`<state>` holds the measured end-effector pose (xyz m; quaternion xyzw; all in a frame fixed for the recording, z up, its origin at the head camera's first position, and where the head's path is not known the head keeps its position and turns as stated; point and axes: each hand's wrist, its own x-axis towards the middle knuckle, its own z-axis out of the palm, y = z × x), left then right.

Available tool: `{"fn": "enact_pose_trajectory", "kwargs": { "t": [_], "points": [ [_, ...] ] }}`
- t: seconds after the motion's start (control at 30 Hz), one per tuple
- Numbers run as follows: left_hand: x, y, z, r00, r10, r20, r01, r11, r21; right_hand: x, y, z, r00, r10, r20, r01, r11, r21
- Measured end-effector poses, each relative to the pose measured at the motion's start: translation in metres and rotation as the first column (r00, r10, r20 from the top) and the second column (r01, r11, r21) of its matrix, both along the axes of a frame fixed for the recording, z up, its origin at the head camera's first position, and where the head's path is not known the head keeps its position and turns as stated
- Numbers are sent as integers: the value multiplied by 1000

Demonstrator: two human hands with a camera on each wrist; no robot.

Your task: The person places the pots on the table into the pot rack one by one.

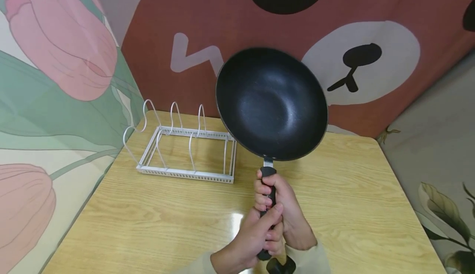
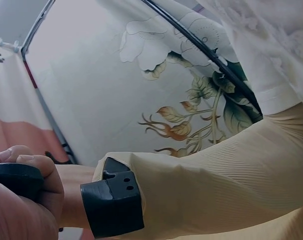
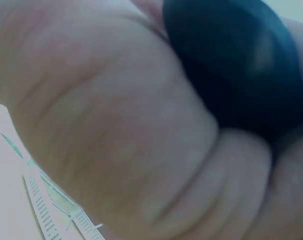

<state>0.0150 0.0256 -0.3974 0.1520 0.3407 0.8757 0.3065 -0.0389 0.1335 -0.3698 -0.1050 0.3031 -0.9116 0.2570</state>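
Note:
A black frying pan [image 1: 271, 105] with a deep, rounded bowl is held up above the table, its inside facing me. My right hand [image 1: 283, 199] grips the upper part of its black handle, close to the metal neck. Lower down, my left hand [image 1: 256, 232] wraps round the handle's end, touching the right hand. In the left wrist view the dark handle end [image 2: 16, 179] shows between curled fingers. The right wrist view is mostly filled by a blurred hand [image 3: 116, 120] against the dark handle [image 3: 236, 65].
A white wire rack [image 1: 185, 175] with several upright loops stands on the wooden table [image 1: 148, 216], left of the pan. Behind the table hangs a red-brown printed cloth [image 1: 208, 14]. A black band [image 2: 111, 200] sits on the right wrist's sleeve.

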Motion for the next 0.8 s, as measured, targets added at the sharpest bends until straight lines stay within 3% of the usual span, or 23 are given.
{"fn": "enact_pose_trajectory", "kwargs": {
  "t": [0.57, 0.8],
  "points": [
    [1, -24, 12, 990, 139, -41, -141, 988, -61, -9, -27, 3, 995, 95, -1, -95, 991, -93],
    [-1, -29, 14, 982, 168, -88, -176, 980, -96, -12, -33, 3, 991, 119, -61, -126, 982, -141]
  ]
}}
